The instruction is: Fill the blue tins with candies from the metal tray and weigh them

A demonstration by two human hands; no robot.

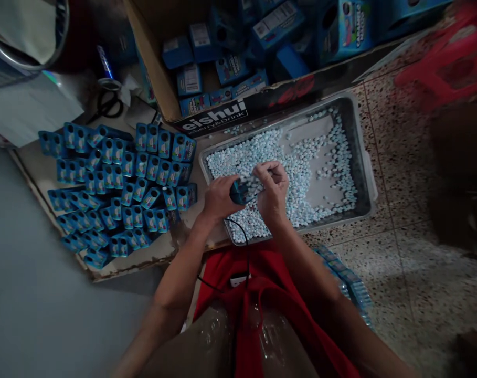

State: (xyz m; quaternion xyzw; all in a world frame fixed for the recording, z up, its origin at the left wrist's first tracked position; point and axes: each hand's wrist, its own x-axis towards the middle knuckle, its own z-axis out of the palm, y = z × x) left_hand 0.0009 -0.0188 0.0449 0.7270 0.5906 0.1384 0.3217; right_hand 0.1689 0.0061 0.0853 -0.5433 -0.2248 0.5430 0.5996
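Note:
My left hand (218,198) is closed around a small blue box (238,192), held over the near left part of a grey metal tray (364,157). The tray holds a bed of small pale blue and white candies (301,178). Right beside the box, my right hand (273,190) is cupped over its opening with the fingers curled; a few candies seem to be in them, but I cannot see clearly. Both hands hover just above the candies.
Several small blue boxes (120,189) stand packed together on a cardboard sheet at the left. A large cardboard carton (222,113) with more blue boxes lies behind the tray. Scissors (108,102) lie at the back left. Terrazzo floor shows right, and a red garment covers my lap.

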